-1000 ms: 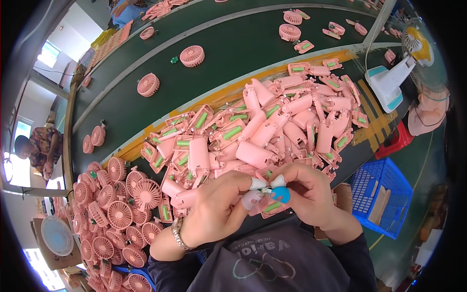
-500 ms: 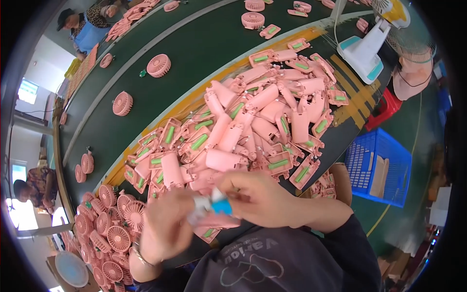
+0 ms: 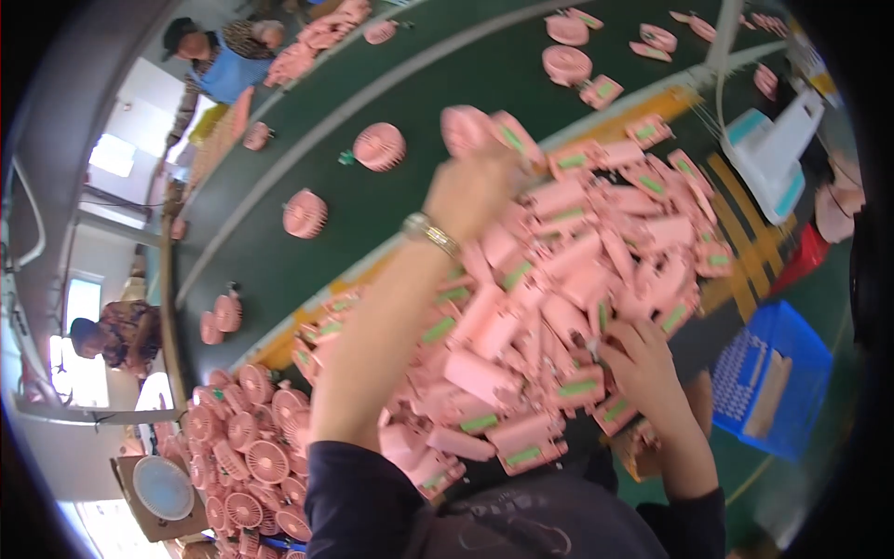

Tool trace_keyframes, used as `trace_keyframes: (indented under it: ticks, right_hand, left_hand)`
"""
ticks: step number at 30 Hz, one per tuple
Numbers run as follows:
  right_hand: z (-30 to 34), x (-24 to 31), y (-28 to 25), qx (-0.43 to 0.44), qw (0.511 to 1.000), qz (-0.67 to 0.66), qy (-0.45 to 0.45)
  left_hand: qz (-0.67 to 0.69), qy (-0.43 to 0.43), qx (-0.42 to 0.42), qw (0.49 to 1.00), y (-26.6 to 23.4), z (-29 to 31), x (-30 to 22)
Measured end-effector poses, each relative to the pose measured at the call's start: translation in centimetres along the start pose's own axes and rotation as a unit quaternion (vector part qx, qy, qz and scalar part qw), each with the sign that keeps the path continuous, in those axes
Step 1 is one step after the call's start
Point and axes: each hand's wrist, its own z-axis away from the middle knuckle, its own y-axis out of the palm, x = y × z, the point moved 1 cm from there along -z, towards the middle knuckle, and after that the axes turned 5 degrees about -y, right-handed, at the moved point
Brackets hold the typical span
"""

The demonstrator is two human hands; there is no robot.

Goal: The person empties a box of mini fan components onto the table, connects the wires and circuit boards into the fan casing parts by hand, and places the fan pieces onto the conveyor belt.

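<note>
My left hand (image 3: 477,191) reaches over the pile to the belt's edge, closed around a pink handheld fan. Its round head (image 3: 466,130) and a handle half with a green strip (image 3: 515,138) stick out past my fingers; motion blurs them. Below lies a big heap of pink handle shells (image 3: 484,374), several with green strips inside. My right hand (image 3: 643,368) is at the heap's right side with bent fingers. A small whitish bit (image 3: 592,347) shows at its fingertips; what it belongs to is hidden.
A dark green belt (image 3: 265,224) carries scattered pink fan heads (image 3: 379,146). More fan heads (image 3: 267,461) are piled at lower left. A white stand (image 3: 768,154) is at upper right, above a blue crate (image 3: 773,382). Two people (image 3: 223,61) are beyond the belt.
My hands were together in front of my body, with something blue and white between them. The left has moved up and away with the fan; the right has moved to the heap's right side.
</note>
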Motion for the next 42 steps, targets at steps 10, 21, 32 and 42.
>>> trace_keyframes:
  ticks: [10,21,32,42]
  right_hand:
    - [-3.3,-0.9,-2.8,-0.228,0.903,-0.335,0.144]
    - [-6.3,-0.7,5.5,-0.110,0.953,-0.268,0.088]
    - [-6.8,4.9,-2.5,-0.155,0.812,-0.554,0.098]
    - [-3.8,10.9,-1.5,-0.086,0.709,-0.694,0.087]
  left_hand:
    - [-0.008,-0.457,-0.122,0.881,-1.4,3.2,23.9]
    - [0.022,-0.391,-0.166,0.905,4.0,2.6,29.0]
    - [0.329,-0.142,-0.223,0.907,-13.1,5.9,11.2]
    - [0.245,-0.180,-0.224,0.926,-15.3,23.0,-6.3]
